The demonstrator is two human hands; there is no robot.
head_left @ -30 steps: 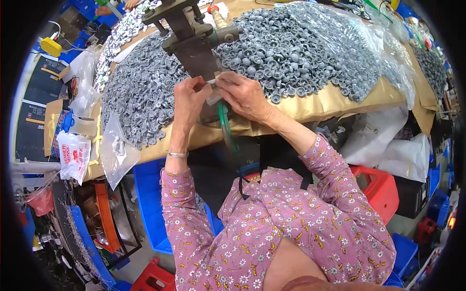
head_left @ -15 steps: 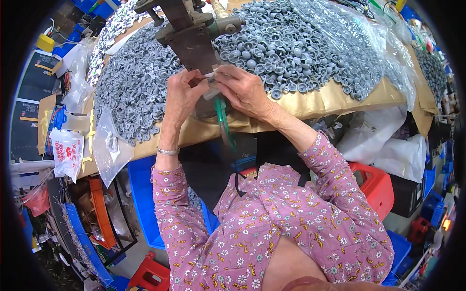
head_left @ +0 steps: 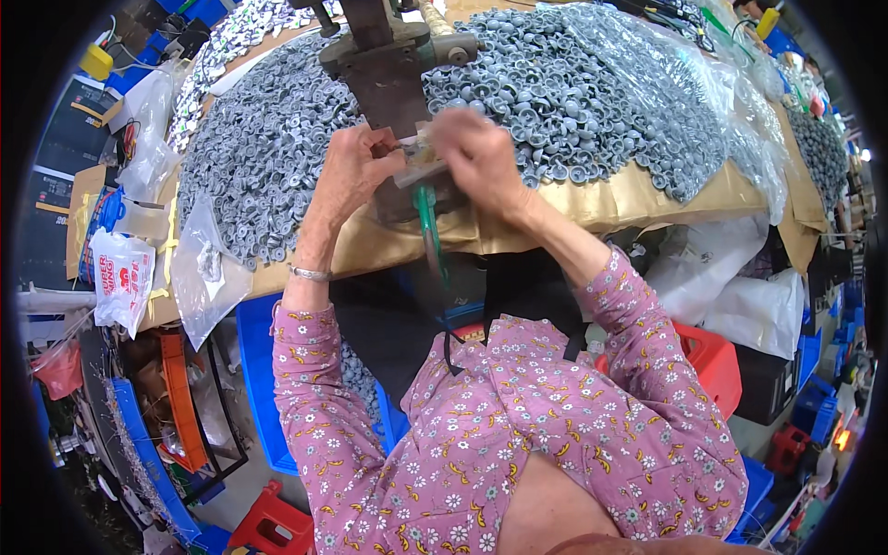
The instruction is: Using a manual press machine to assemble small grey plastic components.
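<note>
A dark metal hand press (head_left: 387, 85) stands at the edge of the covered table, between two heaps of small grey plastic caps. My left hand (head_left: 350, 171) is at the left side of its small metal fixture (head_left: 421, 166), with thumb and forefinger pinched together; what lies between the fingertips is too small to tell. Just right of the fixture is my right hand (head_left: 483, 162), its fingers curled and smeared by motion. Below the fixture a green tube (head_left: 426, 222) curves down past the table edge.
Grey caps (head_left: 273, 157) lie heaped on the left, and more caps (head_left: 546, 92) on the right beside clear plastic sheeting (head_left: 675, 102). A clear bag (head_left: 208, 282) hangs at the left table edge. Below are a blue bin (head_left: 264, 388) and red stool (head_left: 708, 370).
My right hand has moved away from my left, to the right of the fixture, uncovering more of it. The left hand stays pinched at the fixture. The whole view has shifted slightly.
</note>
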